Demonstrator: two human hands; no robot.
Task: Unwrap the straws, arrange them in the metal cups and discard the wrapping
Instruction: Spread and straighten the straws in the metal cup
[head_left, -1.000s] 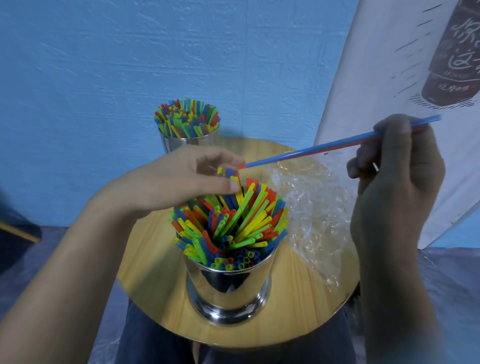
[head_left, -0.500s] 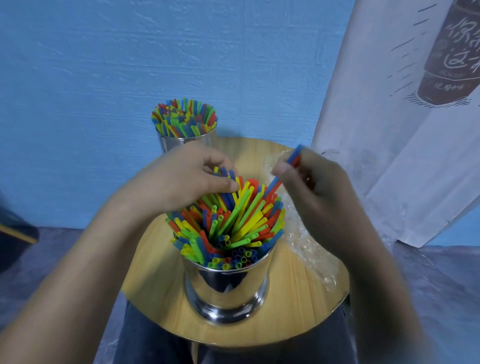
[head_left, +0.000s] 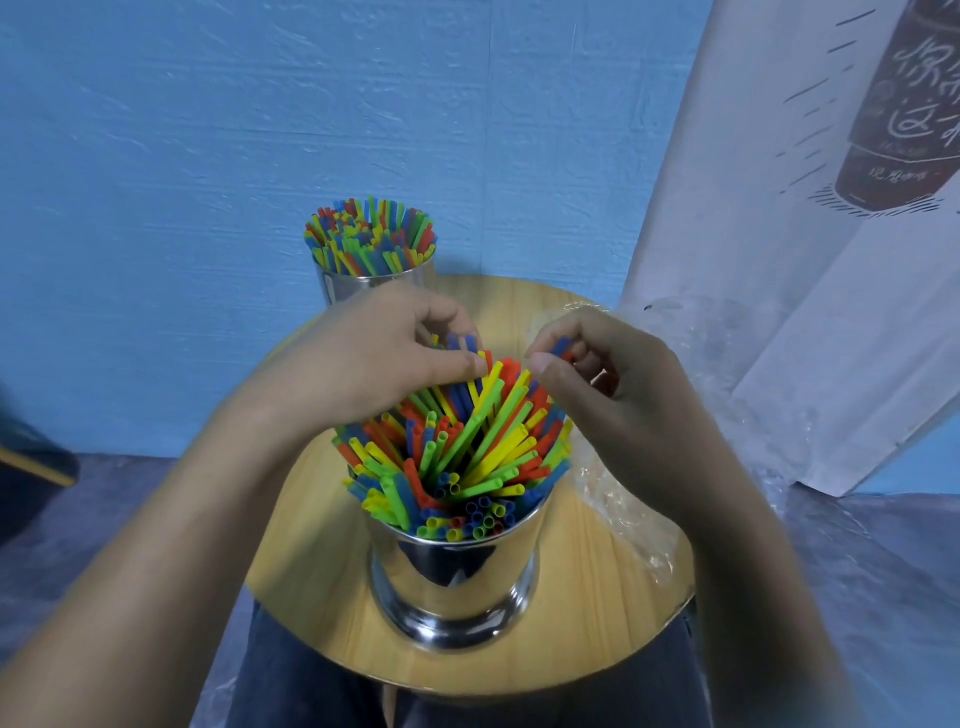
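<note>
Though the white banner (head_left: 810, 260) right of the round wooden table (head_left: 322, 545) carries handwritten characters on a drawn dark bottle, I cannot read them. The near metal cup (head_left: 457, 587) stands at the table's middle, packed with red, blue, green and yellow straws (head_left: 467, 441) fanning outward; a 2nd full cup (head_left: 374, 280) stands at the table's far edge. Crinkled clear wrapping (head_left: 628, 519) lies right of the near cup. The left hand (head_left: 363, 364) pinches straw tops. The right hand (head_left: 608, 384), raised a second ago with a long blue straw (head_left: 561, 345), now pinches its tip, sunk into the bunch.
</note>
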